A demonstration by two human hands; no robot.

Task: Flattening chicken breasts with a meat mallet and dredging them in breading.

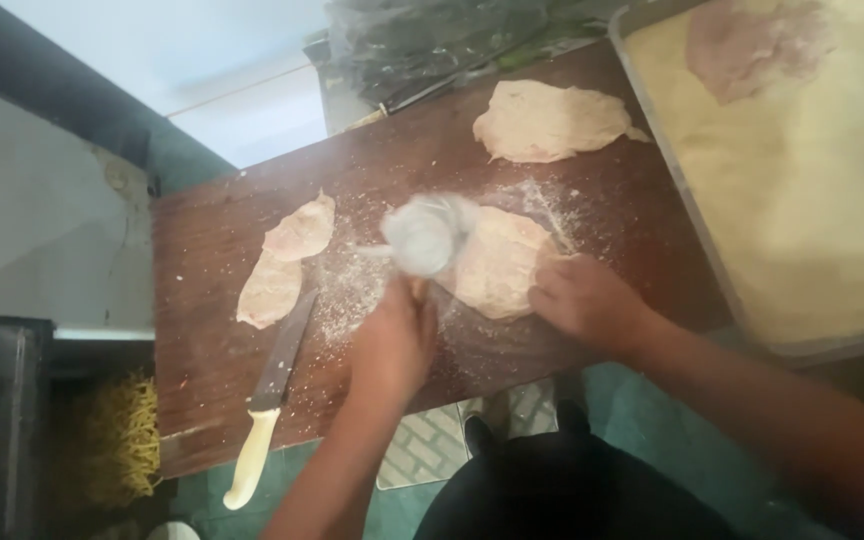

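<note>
My left hand point(392, 340) grips the handle of a metal meat mallet point(427, 235), whose head is blurred above the board. My right hand point(582, 300) presses down on the edge of a flattened, crumb-dusted cutlet point(497, 262) in the middle of the dark wooden cutting board point(202, 360). The mallet head hovers at the cutlet's left edge. Another pounded cutlet point(547, 120) lies at the board's far side. A raw piece of meat point(287, 260) lies on the left part of the board.
A knife with a cream handle point(267, 400) lies on the board's left front, its handle over the edge. A large metal tray of breadcrumbs point(802, 200) with a coated cutlet point(752, 40) sits to the right. A plastic bag of greens point(422, 40) lies behind.
</note>
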